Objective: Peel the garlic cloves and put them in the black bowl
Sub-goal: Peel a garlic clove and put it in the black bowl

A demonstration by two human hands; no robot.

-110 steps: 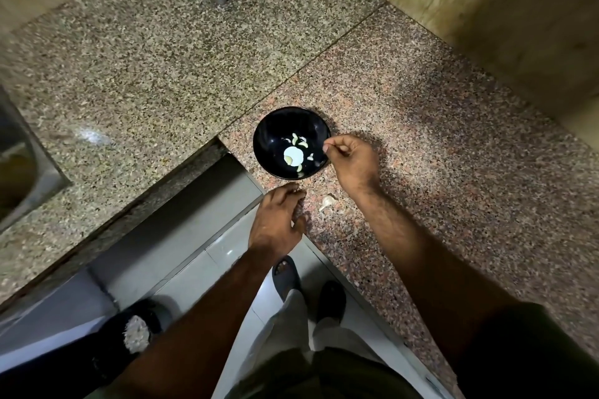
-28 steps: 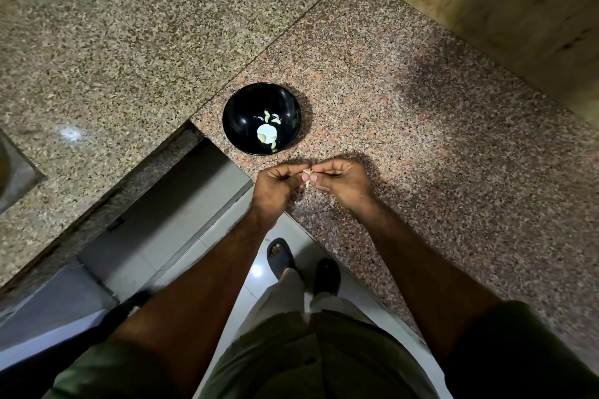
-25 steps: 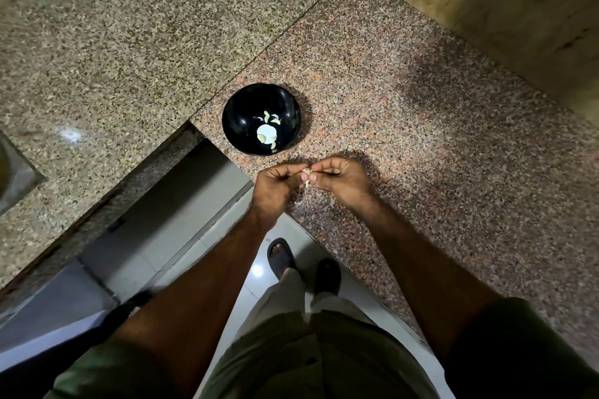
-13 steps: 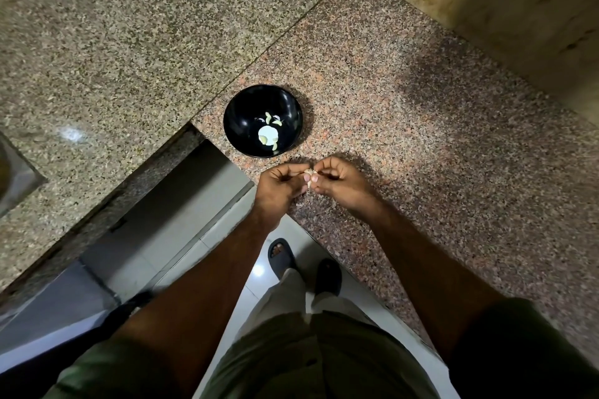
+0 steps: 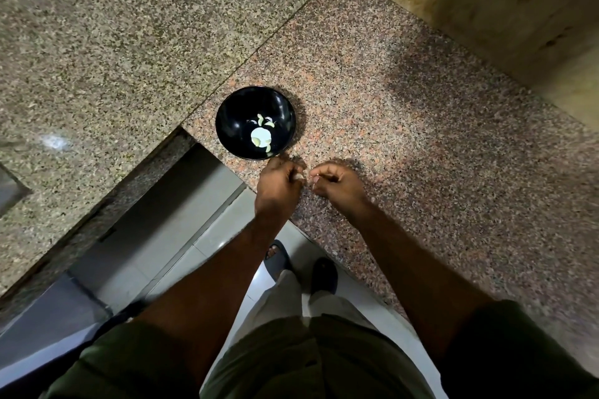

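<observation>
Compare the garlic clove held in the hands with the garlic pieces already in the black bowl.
The garlic clove is gripped in the left hand, near the right hand, above the granite counter; the garlic pieces lie loose inside the black bowl. The clove is mostly hidden by fingers; the pieces show plainly. The clove is single; the pieces are several. Both look pale.

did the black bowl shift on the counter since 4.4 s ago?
No. The black bowl sits at the same counter corner beside the slab seam; only the camera moved.
</observation>
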